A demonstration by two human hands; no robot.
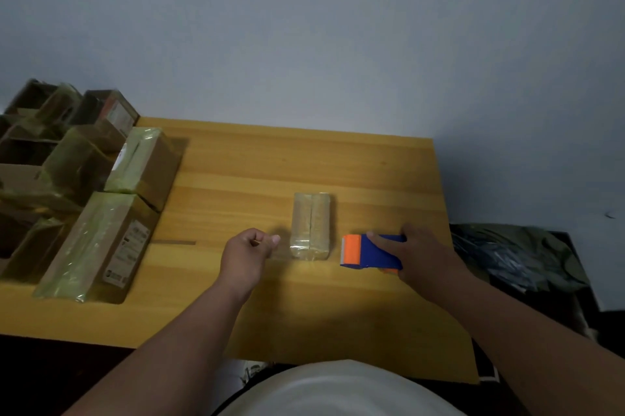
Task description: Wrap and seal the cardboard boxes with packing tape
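Observation:
A small cardboard box [311,224] wrapped in shiny clear tape lies lengthwise in the middle of the yellow wooden table [270,158]. My right hand [422,256] rests on a blue and orange tape dispenser [370,251] on the table just right of the box, its orange end facing the box. My left hand [248,251] hovers just left of the box with its fingers curled in, apart from the box; nothing shows in it.
Several cardboard boxes [98,243], some covered in tape, are piled at the table's left edge. Another taped box [148,165] lies behind them. A dark crumpled bag [514,256] sits beyond the table's right edge. A plain wall stands behind.

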